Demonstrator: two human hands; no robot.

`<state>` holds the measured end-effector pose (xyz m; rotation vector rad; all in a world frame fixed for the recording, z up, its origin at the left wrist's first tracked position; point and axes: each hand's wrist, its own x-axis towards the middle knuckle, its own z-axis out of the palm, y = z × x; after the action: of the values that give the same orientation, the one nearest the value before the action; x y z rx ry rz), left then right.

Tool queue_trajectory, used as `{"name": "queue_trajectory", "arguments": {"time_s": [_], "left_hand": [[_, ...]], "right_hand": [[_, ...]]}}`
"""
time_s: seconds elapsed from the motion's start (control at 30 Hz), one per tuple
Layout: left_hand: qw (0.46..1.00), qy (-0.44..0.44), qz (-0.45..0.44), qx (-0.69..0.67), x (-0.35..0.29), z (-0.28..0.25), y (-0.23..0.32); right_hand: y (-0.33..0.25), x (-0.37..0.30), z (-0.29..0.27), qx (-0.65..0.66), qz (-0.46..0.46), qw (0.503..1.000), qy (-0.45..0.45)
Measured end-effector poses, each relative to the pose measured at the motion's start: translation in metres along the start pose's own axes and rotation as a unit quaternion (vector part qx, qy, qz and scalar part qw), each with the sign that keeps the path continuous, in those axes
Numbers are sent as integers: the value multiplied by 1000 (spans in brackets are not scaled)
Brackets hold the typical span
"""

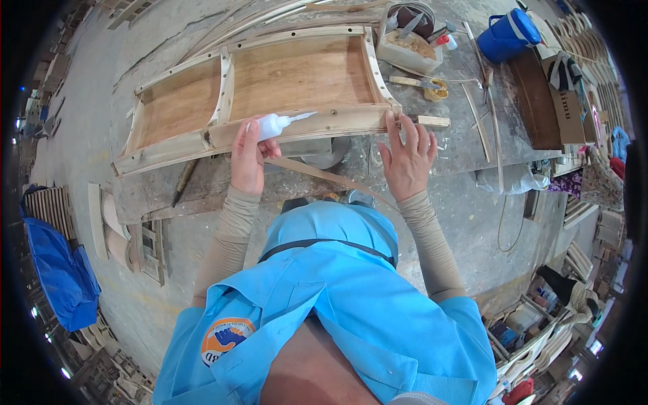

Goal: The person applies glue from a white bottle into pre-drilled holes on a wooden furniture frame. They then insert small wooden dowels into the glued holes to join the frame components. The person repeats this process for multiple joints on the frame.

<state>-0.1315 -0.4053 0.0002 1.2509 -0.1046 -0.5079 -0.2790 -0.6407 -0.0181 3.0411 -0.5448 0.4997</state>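
Observation:
A wooden frame [304, 125] with two plywood panels [297, 71] and a row of dark holes along its rails lies on the workbench. My left hand [253, 152] is closed round a white squeeze bottle [270, 127] with a long thin nozzle, which points right over the frame's near rail. My right hand [409, 155] rests at the near right corner of the frame, fingertips touching the wood and fingers spread. Just beyond those fingertips, a short wooden block [433, 121] sticks out to the right.
On the bench [202, 196] stand a white tub [408, 54] of tools, a small yellow cup [436, 90] beside a spatula [408, 82], and a blue jug [503, 37]. Wood strips [478, 118] lie to the right. A blue tarp [57, 263] hangs at left. Someone bends over at lower right.

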Motion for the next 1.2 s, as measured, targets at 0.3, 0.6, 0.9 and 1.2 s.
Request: {"name": "queue_trajectory", "arguments": {"time_s": [0.3,0.6,0.9,1.2], "left_hand": [[1000,-9,-2,10,1,-3,-2],[1000,-9,-5,14,0,-2,-1],[1000,3,3,13,2,1,0],[1000,-8,2,26,3,-3,-2]], "right_hand": [[-10,-1,-1,31,12,999,-22],[-3,5,3,58,64,996,-4],[9,8,13,42,70,996,-16],[7,6,8,59,43,996,-40]]}}
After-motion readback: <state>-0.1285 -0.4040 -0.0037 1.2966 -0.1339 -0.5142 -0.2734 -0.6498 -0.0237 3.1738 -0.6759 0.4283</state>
